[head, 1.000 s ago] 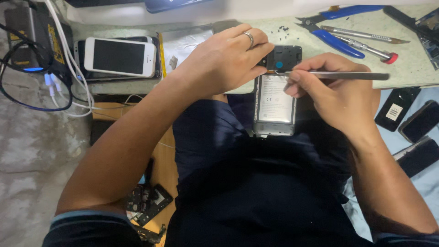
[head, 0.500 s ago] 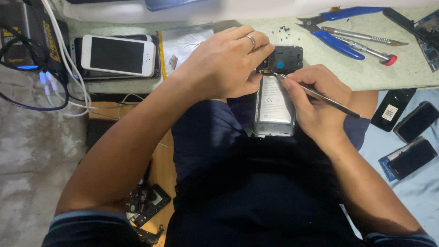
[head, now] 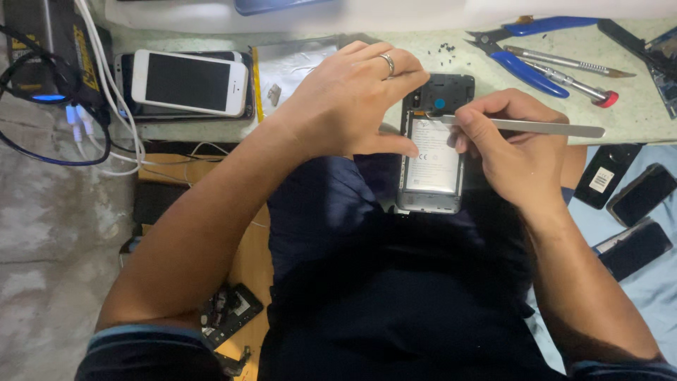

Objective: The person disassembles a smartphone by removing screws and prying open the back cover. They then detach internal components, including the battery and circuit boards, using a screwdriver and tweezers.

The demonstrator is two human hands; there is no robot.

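Phone lying open-backed at counter edge, looking light, rigid, fragile inside; best gripped by side edges. Left hand steadying its frame, right hand pinching metal tweezers. Beyond, blue pliers resting.

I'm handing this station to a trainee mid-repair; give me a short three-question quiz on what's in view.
1. True or false: the right hand holds metal tweezers over the opened phone.
2. Which hand wears a ring? A) left B) right
3. Fill in: the blue-handled pliers lie on the ____, beyond the right hand.

Key: 1 true; 2 A, the left hand, which steadies the phone; 3 table.
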